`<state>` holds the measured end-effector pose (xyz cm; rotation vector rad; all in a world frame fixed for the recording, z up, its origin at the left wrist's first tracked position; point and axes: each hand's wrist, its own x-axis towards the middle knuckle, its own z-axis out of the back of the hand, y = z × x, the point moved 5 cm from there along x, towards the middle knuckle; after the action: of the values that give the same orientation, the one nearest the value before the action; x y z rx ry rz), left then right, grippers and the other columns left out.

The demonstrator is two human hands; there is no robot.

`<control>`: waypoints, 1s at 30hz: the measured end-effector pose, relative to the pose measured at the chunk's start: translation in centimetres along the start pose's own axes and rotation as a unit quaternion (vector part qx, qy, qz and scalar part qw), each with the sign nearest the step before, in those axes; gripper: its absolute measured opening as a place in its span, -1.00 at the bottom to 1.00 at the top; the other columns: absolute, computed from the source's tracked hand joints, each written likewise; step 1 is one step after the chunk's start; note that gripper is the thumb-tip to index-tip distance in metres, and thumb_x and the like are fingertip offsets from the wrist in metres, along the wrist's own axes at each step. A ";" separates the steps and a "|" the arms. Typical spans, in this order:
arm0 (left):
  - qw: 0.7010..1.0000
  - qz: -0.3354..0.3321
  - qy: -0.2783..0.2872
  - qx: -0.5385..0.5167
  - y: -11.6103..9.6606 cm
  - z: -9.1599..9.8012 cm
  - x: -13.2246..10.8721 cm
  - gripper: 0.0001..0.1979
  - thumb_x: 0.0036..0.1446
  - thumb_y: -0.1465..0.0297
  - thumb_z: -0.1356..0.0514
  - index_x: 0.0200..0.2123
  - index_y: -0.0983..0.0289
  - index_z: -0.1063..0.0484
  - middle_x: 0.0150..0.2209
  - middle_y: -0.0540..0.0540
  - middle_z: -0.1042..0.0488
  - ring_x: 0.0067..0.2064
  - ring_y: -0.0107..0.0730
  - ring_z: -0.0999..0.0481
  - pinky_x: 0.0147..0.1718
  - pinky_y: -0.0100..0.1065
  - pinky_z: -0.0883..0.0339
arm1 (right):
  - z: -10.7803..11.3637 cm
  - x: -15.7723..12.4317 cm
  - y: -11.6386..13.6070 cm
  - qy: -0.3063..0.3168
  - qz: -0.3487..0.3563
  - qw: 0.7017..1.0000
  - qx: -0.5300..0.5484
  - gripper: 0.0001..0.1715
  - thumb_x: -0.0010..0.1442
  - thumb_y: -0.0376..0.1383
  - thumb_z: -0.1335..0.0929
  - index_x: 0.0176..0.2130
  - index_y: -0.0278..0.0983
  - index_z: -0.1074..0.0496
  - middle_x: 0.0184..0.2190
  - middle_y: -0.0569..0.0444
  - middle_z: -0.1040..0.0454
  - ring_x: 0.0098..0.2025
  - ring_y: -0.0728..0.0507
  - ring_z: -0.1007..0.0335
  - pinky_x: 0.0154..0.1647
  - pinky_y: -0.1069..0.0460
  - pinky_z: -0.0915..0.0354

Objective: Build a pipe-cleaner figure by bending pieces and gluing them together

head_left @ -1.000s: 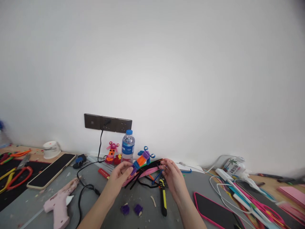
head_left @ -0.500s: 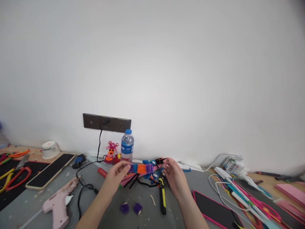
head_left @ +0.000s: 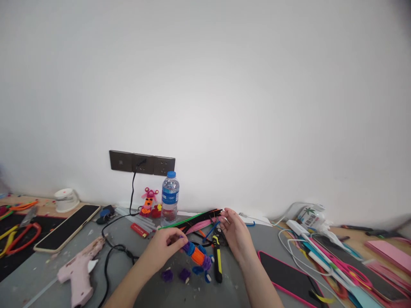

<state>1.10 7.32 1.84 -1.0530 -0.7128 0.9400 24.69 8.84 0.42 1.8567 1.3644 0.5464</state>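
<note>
My left hand (head_left: 167,247) pinches one end of a pipe-cleaner figure (head_left: 197,256) banded in purple, blue and orange, with blue loops on its sides. The figure tilts down to the right above the table. My right hand (head_left: 235,233) is raised apart from it, thumb and fingertips drawn together; whatever they hold is too small to make out. Behind its fingertips lies a bundle of green, black and pink pipe cleaners (head_left: 202,224). Yellow-and-black-handled pliers (head_left: 218,261) lie between the hands. Two small purple fuzzy pieces (head_left: 184,275) rest below the figure.
At left are a pink glue gun (head_left: 77,273) with a black cord, a phone (head_left: 67,229) and orange-handled scissors (head_left: 24,237). A water bottle (head_left: 170,199) stands behind, beside a small pink-orange figure (head_left: 147,203). A pink-cased phone (head_left: 289,278) and white cables lie right.
The figure has swung down and toward me in my left hand, uncovering the pipe cleaners behind. My right hand stays in nearly the same place, now farther from the figure.
</note>
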 end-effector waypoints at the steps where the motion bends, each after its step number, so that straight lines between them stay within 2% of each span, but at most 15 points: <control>1: 1.000 -0.003 0.000 0.015 0.0 -0.1 0.0 -0.69 0.16 0.17 -0.16 -0.31 0.30 -0.54 -0.41 0.10 -0.55 -0.35 -0.23 -0.50 -0.35 -0.34 -0.27 | 0.0 0.0 0.0 0.002 0.001 1.000 -0.001 -0.59 -0.29 -0.12 -0.63 -0.41 -0.21 -0.56 -0.49 0.18 -0.52 -0.47 0.00 -0.37 -0.51 0.15 -0.30; 9: 0.996 -0.006 0.005 0.085 -0.2 -0.6 -0.1 -0.68 0.20 0.19 -0.11 -0.30 0.29 -0.54 -0.43 0.06 -0.54 -0.37 -0.28 -0.45 -0.40 -0.39 -0.19 | 0.2 0.3 -0.3 0.013 0.004 1.000 -0.002 -0.61 -0.23 -0.11 -0.61 -0.39 -0.21 -0.55 -0.48 0.19 -0.52 -0.48 0.01 -0.36 -0.50 0.16 -0.30; 16: 0.996 -0.006 0.059 0.071 -1.0 -1.3 -0.4 -0.67 0.21 0.19 -0.10 -0.26 0.28 -0.58 -0.28 0.09 -0.59 -0.22 -0.21 -0.50 -0.25 -0.37 -0.27 | -0.1 0.0 0.0 0.011 0.005 1.000 -0.008 -0.63 -0.23 -0.14 -0.60 -0.40 -0.21 -0.53 -0.49 0.18 -0.51 -0.49 -0.01 -0.36 -0.51 0.12 -0.28; 21: 0.992 -0.011 0.105 0.065 -1.9 -2.0 -0.8 -0.73 0.17 0.25 -0.15 -0.24 0.25 -0.61 -0.26 0.08 -0.61 -0.21 -0.21 -0.51 -0.24 -0.39 -0.27 | -0.1 0.0 0.1 0.005 0.002 1.000 -0.012 -0.66 -0.21 -0.14 -0.58 -0.41 -0.21 -0.52 -0.49 0.17 -0.52 -0.51 -0.03 -0.36 -0.51 0.09 -0.26; 30: 0.984 0.013 0.168 0.064 -0.6 -3.4 -1.0 -0.74 0.13 0.26 -0.19 -0.28 0.29 -0.61 -0.42 0.08 -0.59 -0.35 -0.27 -0.52 -0.36 -0.41 -0.29 | -0.6 -0.4 0.0 0.014 -0.006 1.000 -0.020 -0.61 -0.25 -0.11 -0.60 -0.42 -0.22 -0.52 -0.50 0.17 -0.51 -0.49 -0.02 -0.34 -0.48 0.10 -0.26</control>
<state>3.73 4.94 1.20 -1.0760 -0.3549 0.7926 24.14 8.69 0.84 1.8144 1.3730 0.5911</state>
